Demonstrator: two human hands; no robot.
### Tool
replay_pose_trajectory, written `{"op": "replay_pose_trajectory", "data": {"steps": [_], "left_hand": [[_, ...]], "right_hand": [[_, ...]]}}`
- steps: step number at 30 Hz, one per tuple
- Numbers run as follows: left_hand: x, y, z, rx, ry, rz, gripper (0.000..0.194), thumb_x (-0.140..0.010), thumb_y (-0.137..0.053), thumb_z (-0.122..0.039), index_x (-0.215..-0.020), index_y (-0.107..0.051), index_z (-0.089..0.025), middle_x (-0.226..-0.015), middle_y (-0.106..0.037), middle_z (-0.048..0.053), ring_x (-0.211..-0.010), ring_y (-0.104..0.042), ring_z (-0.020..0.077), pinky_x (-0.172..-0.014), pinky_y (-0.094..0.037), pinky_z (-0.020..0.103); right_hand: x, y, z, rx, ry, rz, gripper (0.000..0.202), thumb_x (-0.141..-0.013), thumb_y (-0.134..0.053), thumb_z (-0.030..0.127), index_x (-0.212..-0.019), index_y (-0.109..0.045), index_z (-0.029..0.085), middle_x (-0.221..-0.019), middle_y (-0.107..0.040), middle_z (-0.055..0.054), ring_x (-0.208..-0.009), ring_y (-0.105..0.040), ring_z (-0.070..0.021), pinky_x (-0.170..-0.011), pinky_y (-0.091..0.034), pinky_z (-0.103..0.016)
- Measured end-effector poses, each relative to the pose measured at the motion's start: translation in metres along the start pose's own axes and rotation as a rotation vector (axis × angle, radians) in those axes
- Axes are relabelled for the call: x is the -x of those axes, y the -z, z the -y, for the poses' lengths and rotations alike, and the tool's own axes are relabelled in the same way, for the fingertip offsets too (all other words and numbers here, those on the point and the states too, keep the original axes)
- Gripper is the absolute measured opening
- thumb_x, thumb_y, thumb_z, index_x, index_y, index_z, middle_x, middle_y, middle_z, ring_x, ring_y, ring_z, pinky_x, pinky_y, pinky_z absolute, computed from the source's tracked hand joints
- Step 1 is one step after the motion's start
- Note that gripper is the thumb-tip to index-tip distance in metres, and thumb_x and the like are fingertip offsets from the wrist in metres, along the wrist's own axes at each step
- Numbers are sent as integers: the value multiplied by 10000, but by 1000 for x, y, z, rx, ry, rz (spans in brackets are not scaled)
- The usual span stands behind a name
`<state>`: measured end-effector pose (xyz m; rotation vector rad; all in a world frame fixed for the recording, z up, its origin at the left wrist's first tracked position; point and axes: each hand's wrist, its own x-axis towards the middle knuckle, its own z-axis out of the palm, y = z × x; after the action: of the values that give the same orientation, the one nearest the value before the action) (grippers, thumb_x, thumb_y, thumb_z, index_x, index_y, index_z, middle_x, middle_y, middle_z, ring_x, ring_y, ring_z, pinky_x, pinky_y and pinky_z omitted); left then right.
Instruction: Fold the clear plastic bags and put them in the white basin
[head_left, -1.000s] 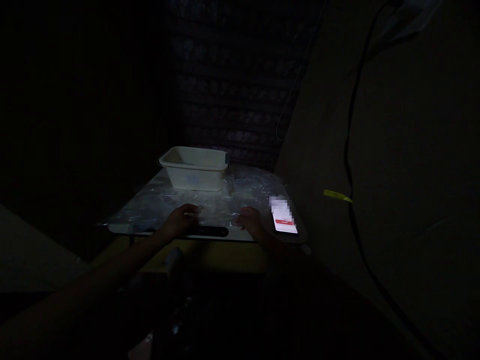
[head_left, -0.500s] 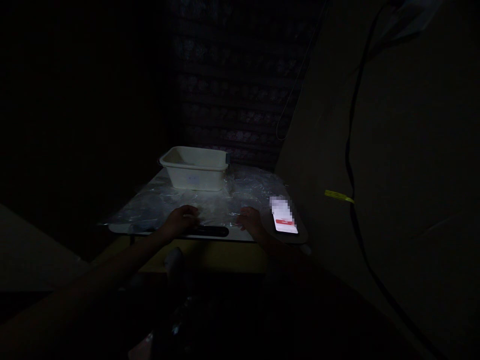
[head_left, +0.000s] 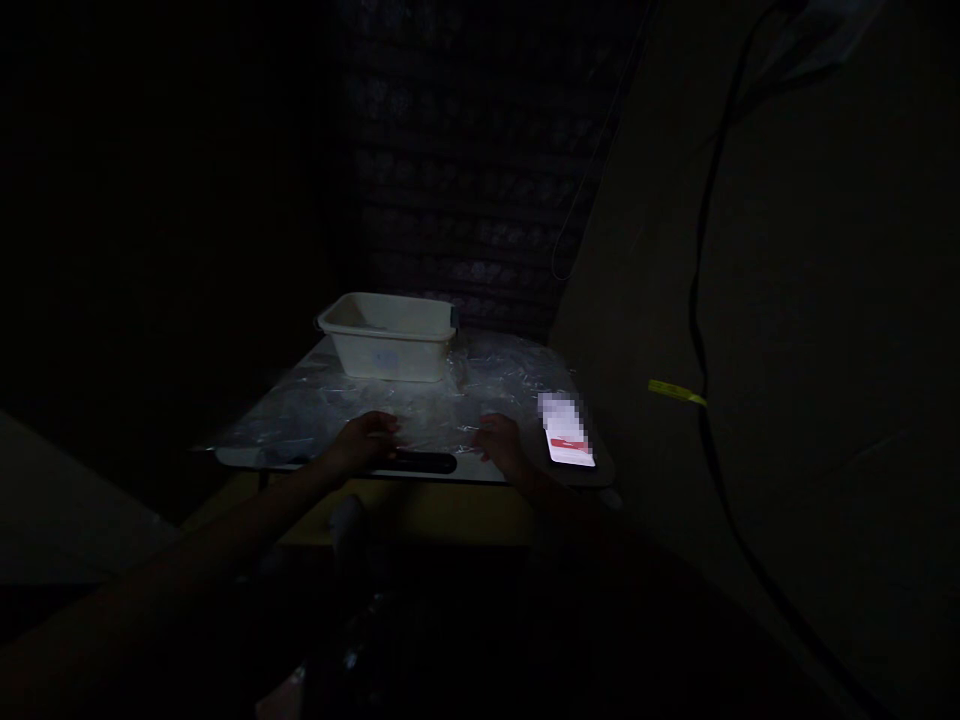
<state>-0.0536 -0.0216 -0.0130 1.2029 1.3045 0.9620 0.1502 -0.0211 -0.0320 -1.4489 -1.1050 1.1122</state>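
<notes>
In dim light, my left hand (head_left: 364,440) and my right hand (head_left: 499,442) face each other low over the near part of a small table (head_left: 480,468). Thin clear plastic film (head_left: 435,425) lies crinkled between and around them. The fingers of both hands are curled in and seem to pinch the film from either side, though the darkness blurs the exact contact. A long black slot or handle (head_left: 424,462) runs along the table's near edge, partly hidden by my left hand.
A white plastic basin (head_left: 394,357) stands on the film at the back left. A lit phone (head_left: 571,445) lies at the table's right edge. On the right, a dark cable (head_left: 697,300) with a yellow tag (head_left: 676,391) hangs against the wall.
</notes>
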Motion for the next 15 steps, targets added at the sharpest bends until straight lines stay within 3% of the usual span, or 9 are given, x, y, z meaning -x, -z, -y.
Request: {"op": "replay_pose_trajectory", "data": {"steps": [7,10,13,15], "left_hand": [[2,-2,-4,-46,3,9,314,-412,-613,-211,-672,-446,-159,-698,-551,-9,-553,-547,126,-511,-435,253],[3,2,-10,-246,-5,-45,270,-503,-559,-256,-738,-462,-165,-618,-561,-6,-531,-552,151,-497,-436,269],[4,5,-13,-617,-245,-130,296,-598,-468,-291,-863,-489,-160,-763,-588,48,-710,-560,198,-618,-438,306],[5,3,-11,-855,-502,-78,372,-660,-396,-299,-992,-458,-143,-1008,-522,92,-932,-475,210,-777,-375,323]], "right_hand": [[3,0,4,-5,-25,16,290,-512,-466,100,-800,-450,123,-463,-499,52,-380,-488,-86,-267,-310,-135],[4,0,4,3,-14,4,305,-506,-471,97,-809,-453,126,-471,-497,52,-379,-479,-80,-259,-295,-130],[4,0,3,24,6,-15,307,-498,-477,95,-802,-463,135,-487,-496,54,-371,-460,-66,-259,-293,-127],[4,1,1,38,19,-8,312,-497,-480,98,-807,-467,136,-497,-499,54,-372,-454,-61,-263,-294,-125]]}}
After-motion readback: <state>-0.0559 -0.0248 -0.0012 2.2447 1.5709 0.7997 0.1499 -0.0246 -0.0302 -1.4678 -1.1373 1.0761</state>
